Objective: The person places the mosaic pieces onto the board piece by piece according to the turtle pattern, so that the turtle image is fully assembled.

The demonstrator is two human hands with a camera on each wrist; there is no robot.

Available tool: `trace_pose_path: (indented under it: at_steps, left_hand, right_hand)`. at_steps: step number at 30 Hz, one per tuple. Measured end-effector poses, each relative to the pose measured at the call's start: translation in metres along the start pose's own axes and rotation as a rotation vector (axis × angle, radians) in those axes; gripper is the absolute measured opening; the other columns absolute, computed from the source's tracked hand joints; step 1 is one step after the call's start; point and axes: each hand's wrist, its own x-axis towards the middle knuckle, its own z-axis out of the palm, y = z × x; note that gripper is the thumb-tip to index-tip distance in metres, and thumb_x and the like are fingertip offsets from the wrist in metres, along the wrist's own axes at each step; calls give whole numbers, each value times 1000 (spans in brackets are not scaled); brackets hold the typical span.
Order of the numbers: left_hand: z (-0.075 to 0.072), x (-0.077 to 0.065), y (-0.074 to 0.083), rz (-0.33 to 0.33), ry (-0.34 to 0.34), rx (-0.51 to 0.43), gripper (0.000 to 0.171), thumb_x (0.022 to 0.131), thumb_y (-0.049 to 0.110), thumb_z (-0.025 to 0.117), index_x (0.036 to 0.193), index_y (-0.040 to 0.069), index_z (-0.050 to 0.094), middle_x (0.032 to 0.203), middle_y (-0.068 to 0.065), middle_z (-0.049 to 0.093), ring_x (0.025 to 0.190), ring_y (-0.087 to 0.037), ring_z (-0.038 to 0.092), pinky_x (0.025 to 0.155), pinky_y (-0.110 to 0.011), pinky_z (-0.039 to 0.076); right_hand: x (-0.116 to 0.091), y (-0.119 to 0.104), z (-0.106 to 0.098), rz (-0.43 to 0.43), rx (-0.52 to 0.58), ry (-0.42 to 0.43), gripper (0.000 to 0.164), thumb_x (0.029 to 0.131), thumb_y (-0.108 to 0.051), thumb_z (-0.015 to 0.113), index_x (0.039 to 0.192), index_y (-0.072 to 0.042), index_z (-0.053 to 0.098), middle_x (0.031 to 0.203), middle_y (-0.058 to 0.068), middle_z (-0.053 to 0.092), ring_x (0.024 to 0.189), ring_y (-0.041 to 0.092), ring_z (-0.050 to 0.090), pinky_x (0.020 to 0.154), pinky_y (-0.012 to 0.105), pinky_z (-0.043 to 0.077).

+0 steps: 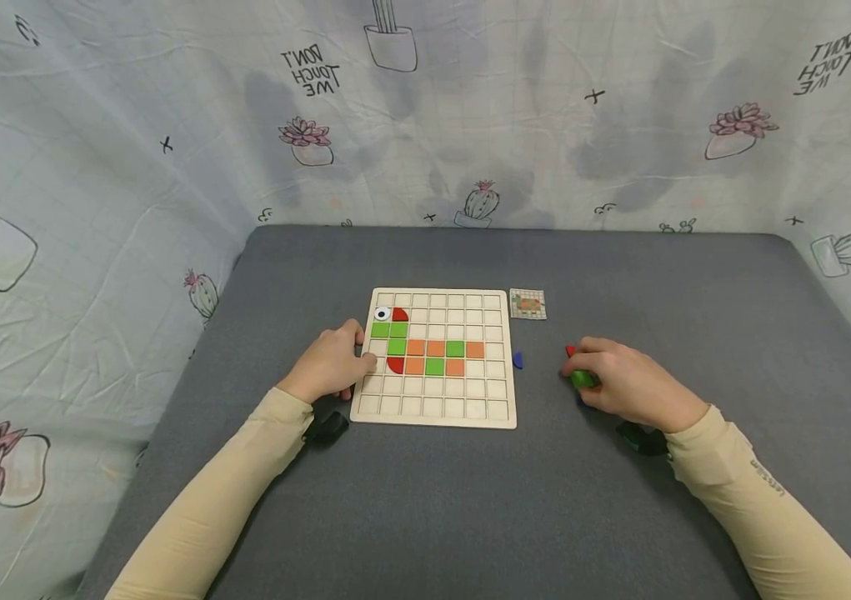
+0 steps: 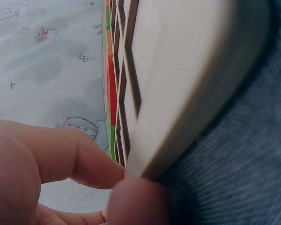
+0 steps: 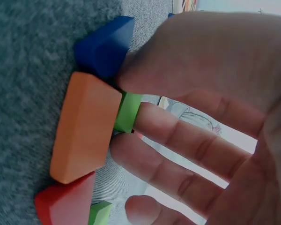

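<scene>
A wooden grid board (image 1: 433, 408) bears green and orange square tiles, two red quarter-round tiles (image 1: 399, 315) and a round eye tile (image 1: 382, 314). At its left edge, my left hand (image 1: 331, 362) grips the rim between thumb and finger; the left wrist view shows the pale board edge (image 2: 178, 117) close up. Right of the board, my right hand (image 1: 623, 375) pinches a small green block (image 3: 127, 111) between thumb and fingertips. Beside those fingertips are an orange block (image 3: 86, 126), a blue block (image 3: 105, 47) and a red block (image 3: 68, 201). Another green block (image 3: 99, 213) is partly hidden.
A small pattern card (image 1: 528, 304) lies by the board's upper right corner. One blue piece (image 1: 518, 360) is close to the board's right edge. The grey table (image 1: 425, 508) meets a printed cloth (image 1: 425, 108) at the back and sides.
</scene>
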Motion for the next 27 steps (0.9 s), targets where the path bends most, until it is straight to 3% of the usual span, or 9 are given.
trace_pose_path:
  at_steps: [4,13,18,27]
  left_hand:
    - [0,-1,0,-3,4,1,38,100,24,59,128,1,47,54,-7,62,42,-18,59,44,-30,46]
    - [-1,-2,2,-9,-3,4,37,101,25,59,128,3,46,54,-7,62,42,-19,59,45,-30,45]
    - [-1,-3,3,-8,-2,-2,37,101,25,58,128,2,47,57,-8,62,44,-19,60,45,-31,46]
    - [0,-2,4,-21,13,14,36,100,24,59,126,2,47,58,-8,62,43,-17,59,44,-29,45]
  right_hand:
    - [2,0,0,-12,2,20,26,79,2,82,99,-14,79,94,-2,63,70,6,48,61,27,45]
    - [11,-11,3,-78,52,158,22,81,-1,84,97,-14,78,90,-5,62,64,0,49,58,23,45]
    - [23,-23,7,-97,81,159,20,83,-3,83,99,-13,78,93,-4,63,72,7,60,62,25,50]
    - [50,-44,15,-118,137,112,18,85,-6,82,101,-12,77,97,-1,66,72,14,59,63,25,47]
